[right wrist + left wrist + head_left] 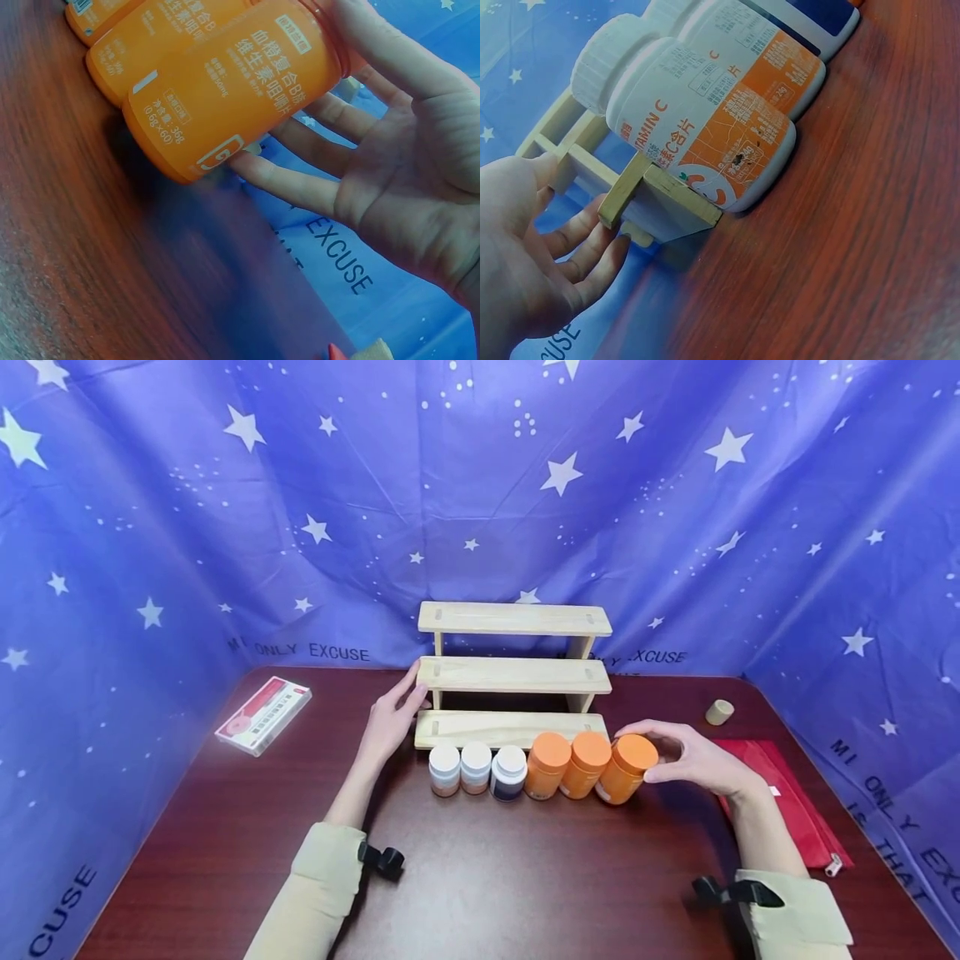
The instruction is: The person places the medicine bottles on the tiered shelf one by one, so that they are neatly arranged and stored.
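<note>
A three-tier wooden display shelf [514, 675] stands at the back of the table. My left hand [392, 717] holds its left end at the middle tier, with fingers curled at the plank edge in the left wrist view. In front of the shelf runs a row of pill bottles: two white-and-orange vitamin C bottles [705, 127], a white-capped dark-labelled bottle [509, 772], and orange bottles [548, 766]. My right hand [693, 758] grips the rightmost orange bottle [240, 90] between thumb and fingers. That bottle leans slightly; whether its base touches the table I cannot tell.
A red-and-white flat box [264, 716] lies at the left back. On the right are a red zip pouch [787, 810], partly behind my right forearm, and a small pale cylinder [719, 712]. A blue star-printed curtain [480, 485] surrounds the table [525, 877].
</note>
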{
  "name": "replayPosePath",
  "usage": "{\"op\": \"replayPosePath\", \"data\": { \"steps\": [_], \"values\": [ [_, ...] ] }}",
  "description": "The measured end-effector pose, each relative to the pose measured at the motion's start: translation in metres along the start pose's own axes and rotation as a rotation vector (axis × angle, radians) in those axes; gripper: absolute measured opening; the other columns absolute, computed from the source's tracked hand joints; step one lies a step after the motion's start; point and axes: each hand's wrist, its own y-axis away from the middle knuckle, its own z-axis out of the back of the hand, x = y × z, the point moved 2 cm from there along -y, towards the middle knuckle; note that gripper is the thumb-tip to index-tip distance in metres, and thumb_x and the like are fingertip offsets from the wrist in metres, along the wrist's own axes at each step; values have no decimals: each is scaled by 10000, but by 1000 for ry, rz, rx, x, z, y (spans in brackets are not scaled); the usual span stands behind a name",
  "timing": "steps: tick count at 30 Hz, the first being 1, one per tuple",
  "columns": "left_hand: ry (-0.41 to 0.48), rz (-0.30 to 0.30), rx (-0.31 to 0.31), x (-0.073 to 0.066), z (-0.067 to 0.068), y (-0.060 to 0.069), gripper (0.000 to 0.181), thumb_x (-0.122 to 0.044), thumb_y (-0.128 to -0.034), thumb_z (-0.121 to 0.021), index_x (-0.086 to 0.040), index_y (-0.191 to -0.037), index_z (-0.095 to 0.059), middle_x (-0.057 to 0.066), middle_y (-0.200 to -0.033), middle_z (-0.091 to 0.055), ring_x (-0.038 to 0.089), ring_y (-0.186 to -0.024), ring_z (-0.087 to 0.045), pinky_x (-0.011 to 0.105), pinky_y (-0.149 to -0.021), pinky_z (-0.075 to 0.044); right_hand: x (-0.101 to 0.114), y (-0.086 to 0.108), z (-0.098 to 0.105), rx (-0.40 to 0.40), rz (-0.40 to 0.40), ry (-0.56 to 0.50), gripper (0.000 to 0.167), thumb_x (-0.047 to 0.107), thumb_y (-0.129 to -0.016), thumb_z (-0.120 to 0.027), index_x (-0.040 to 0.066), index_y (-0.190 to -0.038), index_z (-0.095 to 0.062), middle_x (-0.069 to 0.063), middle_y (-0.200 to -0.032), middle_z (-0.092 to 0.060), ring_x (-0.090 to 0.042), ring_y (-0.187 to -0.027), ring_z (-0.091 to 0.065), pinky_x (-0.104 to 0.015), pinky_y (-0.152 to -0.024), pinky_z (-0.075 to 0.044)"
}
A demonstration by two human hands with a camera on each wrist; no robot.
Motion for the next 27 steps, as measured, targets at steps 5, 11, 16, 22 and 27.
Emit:
{"op": "replayPosePath", "data": {
  "steps": [5, 11, 16, 22, 27],
  "values": [
    [1, 14, -2, 0, 3, 1, 530, -507, -1057, -519, -419, -1565, -398, 181, -991, -777, 280, -1009, -732, 433, -885, -623, 4, -2, 4, -10, 38, 40, 544, -107, -857, -700, -28, -1377, -562, 37, -1287, -702, -74, -1136, -682, -241, -869, -589],
    [-4, 1, 3, -1, 4, 1, 523, -533, -1053, -509, -455, -1556, -390, 174, -972, -780, 278, -997, -733, 451, -880, -619, 11, 1, 8, -32, 43, 29, 577, -134, -849, -682, -9, -1397, -550, 24, -1285, -708, -87, -1162, -672, -221, -928, -566],
    [-24, 7, 3, -1, 5, 2, 535, -535, -1055, -501, -432, -1567, -383, 150, -972, -786, 249, -949, -728, 367, -841, -607, 16, 5, 11, -37, 48, -4, 601, -173, -847, -651, -51, -1418, -511, 32, -1306, -705, -93, -1176, -675, -220, -946, -564],
    [-42, 5, 10, 0, 4, 2, 568, -559, -1053, -484, -392, -1585, -374, 136, -986, -792, 234, -846, -740, 306, -752, -577, 20, 9, 16, -78, 37, 40, 594, -162, -844, -664, -35, -1409, -530, 53, -1295, -707, -72, -1158, -674, -198, -937, -554],
    [-30, 2, 20, 1, 2, 2, 562, -566, -1050, -486, -415, -1578, -373, 135, -982, -796, 241, -909, -752, 311, -799, -582, 26, 10, 22, -111, 38, 97, 581, -154, -843, -668, -21, -1397, -551, 38, -1267, -713, -74, -1116, -678, -189, -908, -552]
  ]
}}
